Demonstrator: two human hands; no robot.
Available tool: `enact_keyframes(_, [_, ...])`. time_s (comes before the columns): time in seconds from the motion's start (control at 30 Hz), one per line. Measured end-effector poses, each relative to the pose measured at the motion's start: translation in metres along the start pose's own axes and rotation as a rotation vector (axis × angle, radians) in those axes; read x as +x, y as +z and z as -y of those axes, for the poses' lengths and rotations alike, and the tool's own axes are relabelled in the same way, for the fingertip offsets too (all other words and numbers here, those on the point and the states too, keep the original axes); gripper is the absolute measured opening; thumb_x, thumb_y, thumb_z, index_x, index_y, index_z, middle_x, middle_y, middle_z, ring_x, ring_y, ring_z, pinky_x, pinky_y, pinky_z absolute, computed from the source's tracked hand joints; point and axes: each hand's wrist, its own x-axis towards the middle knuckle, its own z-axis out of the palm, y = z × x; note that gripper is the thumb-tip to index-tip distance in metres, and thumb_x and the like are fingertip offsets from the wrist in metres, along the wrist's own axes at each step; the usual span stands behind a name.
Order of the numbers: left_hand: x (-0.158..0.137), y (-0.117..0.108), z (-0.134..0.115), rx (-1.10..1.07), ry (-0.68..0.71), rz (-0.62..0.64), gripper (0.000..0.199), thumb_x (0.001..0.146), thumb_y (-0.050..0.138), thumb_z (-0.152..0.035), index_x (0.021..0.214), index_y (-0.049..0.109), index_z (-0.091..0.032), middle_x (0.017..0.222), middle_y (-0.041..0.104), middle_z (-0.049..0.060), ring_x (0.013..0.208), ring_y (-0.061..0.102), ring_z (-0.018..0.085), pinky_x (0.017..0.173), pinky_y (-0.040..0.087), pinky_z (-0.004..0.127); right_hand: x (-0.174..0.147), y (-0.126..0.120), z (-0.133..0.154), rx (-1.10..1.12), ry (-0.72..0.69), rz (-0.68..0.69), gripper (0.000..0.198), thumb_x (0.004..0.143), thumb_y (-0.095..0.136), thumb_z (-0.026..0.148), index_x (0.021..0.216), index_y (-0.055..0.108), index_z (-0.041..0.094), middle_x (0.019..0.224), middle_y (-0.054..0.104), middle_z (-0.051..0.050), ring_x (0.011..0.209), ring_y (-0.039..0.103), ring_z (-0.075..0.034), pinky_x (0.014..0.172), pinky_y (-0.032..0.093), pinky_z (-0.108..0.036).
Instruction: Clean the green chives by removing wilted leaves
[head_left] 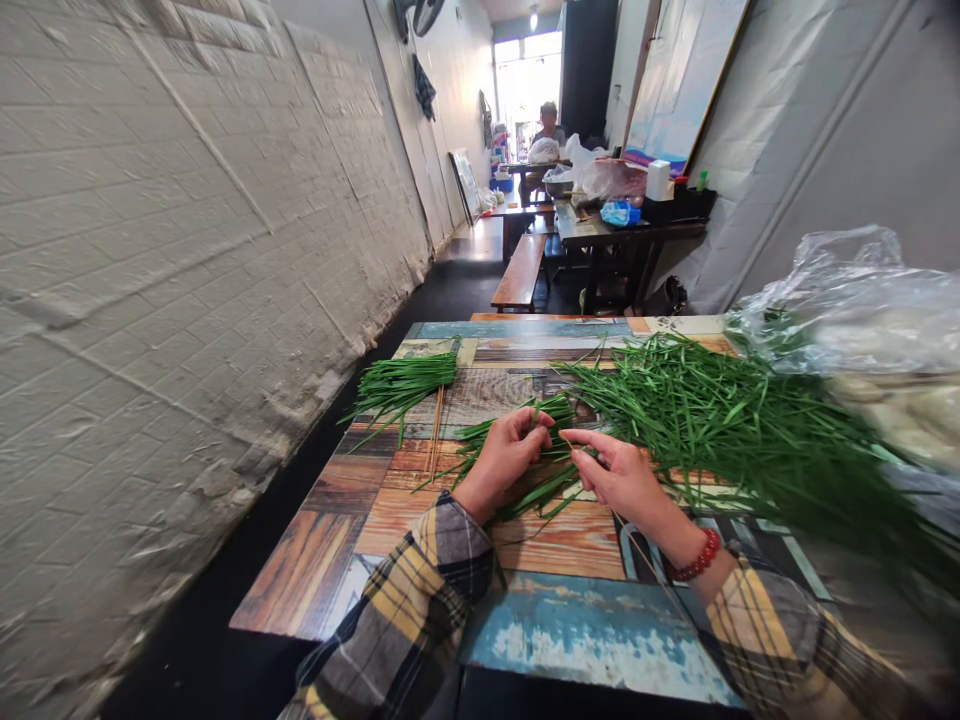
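My left hand [506,450] is closed, its fingertips pinching green garlic chives [555,408] near the table's middle. Beside it, my right hand [626,485] grips a thin bamboo skewer [634,535], whose tip points at the chives while its shaft runs back under my palm towards the forearm. The two sets of fingertips almost meet; whether the tip has pierced a chive I cannot tell. Further left lies a neat bundle of skewered chives [409,375], with bare skewer ends [435,435] sticking out towards me. To the right spreads a large loose heap of chives [720,410].
The patchwork wood-print table [555,620] carries everything near me. Clear plastic bags [862,300] with pale contents stand at its right edge. A white brick wall [165,250] rises on the left. Beyond are a bench [520,272], a cluttered dark table [592,235] and a seated person [550,125].
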Motion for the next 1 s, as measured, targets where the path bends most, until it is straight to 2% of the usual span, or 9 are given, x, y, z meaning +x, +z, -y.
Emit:
enact_keyframes(0.2, [-0.002, -0.001, -0.001, 0.1, 0.019, 0.12, 0.036, 0.088, 0.045, -0.036, 0.108, 0.06, -0.01, 0.069, 0.054, -0.001, 0.053, 0.043, 0.008, 0.049, 0.033, 0.02, -0.001, 0.001, 0.0, 0.025, -0.022, -0.015, 0.045, 0.083, 0.051, 0.033, 0.12, 0.063, 0.012, 0.048, 0.052, 0.004, 0.038, 0.043, -0.009, 0.037, 0.032, -0.02])
enact_keyframes(0.3, [-0.004, -0.003, -0.003, 0.191, 0.077, 0.201, 0.038, 0.09, 0.041, -0.04, 0.095, 0.064, -0.009, 0.065, 0.051, -0.001, 0.055, 0.042, 0.009, 0.051, 0.033, 0.021, -0.004, 0.0, 0.004, 0.029, -0.064, -0.011, 0.043, 0.083, 0.051, 0.033, 0.12, 0.064, 0.014, 0.048, 0.052, 0.005, 0.038, 0.044, -0.009, 0.038, 0.033, -0.02])
enact_keyframes(0.4, [-0.004, -0.004, -0.004, 0.326, 0.118, 0.251, 0.038, 0.091, 0.037, -0.035, 0.074, 0.061, -0.011, 0.059, 0.046, -0.002, 0.055, 0.04, 0.009, 0.051, 0.032, 0.02, -0.007, 0.0, 0.007, 0.002, -0.103, 0.021, 0.044, 0.083, 0.05, 0.031, 0.121, 0.063, 0.014, 0.048, 0.051, 0.005, 0.04, 0.045, -0.01, 0.039, 0.034, -0.02])
enact_keyframes(0.47, [-0.005, -0.004, -0.004, 0.422, 0.138, 0.271, 0.036, 0.091, 0.037, -0.031, 0.07, 0.06, -0.012, 0.06, 0.049, -0.001, 0.057, 0.042, 0.01, 0.053, 0.035, 0.02, -0.007, 0.0, 0.008, -0.011, -0.105, 0.032, 0.044, 0.082, 0.05, 0.03, 0.12, 0.063, 0.012, 0.049, 0.052, 0.004, 0.042, 0.047, -0.01, 0.04, 0.035, -0.02])
enact_keyframes(0.6, [-0.005, -0.001, -0.004, 0.522, 0.209, 0.308, 0.033, 0.089, 0.038, -0.026, 0.089, 0.067, -0.012, 0.083, 0.067, 0.006, 0.076, 0.056, 0.016, 0.071, 0.044, 0.024, -0.004, 0.001, 0.004, 0.046, -0.067, 0.022, 0.048, 0.082, 0.05, 0.029, 0.125, 0.056, 0.009, 0.05, 0.051, 0.004, 0.04, 0.044, -0.009, 0.04, 0.035, -0.02])
enact_keyframes(0.7, [-0.005, -0.001, -0.003, 0.538, 0.22, 0.326, 0.033, 0.089, 0.039, -0.024, 0.099, 0.068, -0.013, 0.094, 0.07, 0.009, 0.086, 0.06, 0.019, 0.08, 0.045, 0.026, -0.002, 0.001, 0.002, 0.13, -0.021, 0.06, 0.056, 0.083, 0.05, 0.03, 0.135, 0.045, 0.01, 0.05, 0.051, 0.006, 0.037, 0.039, -0.008, 0.038, 0.032, -0.02])
enact_keyframes(0.87, [-0.003, -0.003, -0.003, 0.554, 0.203, 0.35, 0.034, 0.09, 0.036, -0.024, 0.087, 0.067, -0.011, 0.081, 0.067, 0.005, 0.073, 0.056, 0.014, 0.071, 0.045, 0.023, -0.004, 0.0, 0.007, 0.141, 0.01, 0.091, 0.049, 0.08, 0.052, 0.033, 0.123, 0.058, 0.01, 0.047, 0.049, 0.005, 0.036, 0.038, -0.008, 0.036, 0.03, -0.02])
enact_keyframes(1.0, [-0.002, -0.004, 0.001, 0.595, 0.207, 0.362, 0.033, 0.089, 0.035, -0.022, 0.078, 0.064, -0.011, 0.073, 0.063, 0.003, 0.067, 0.053, 0.013, 0.066, 0.043, 0.022, -0.005, -0.001, 0.008, 0.135, -0.01, 0.085, 0.049, 0.08, 0.052, 0.034, 0.121, 0.059, 0.009, 0.047, 0.05, 0.005, 0.037, 0.038, -0.008, 0.036, 0.03, -0.021])
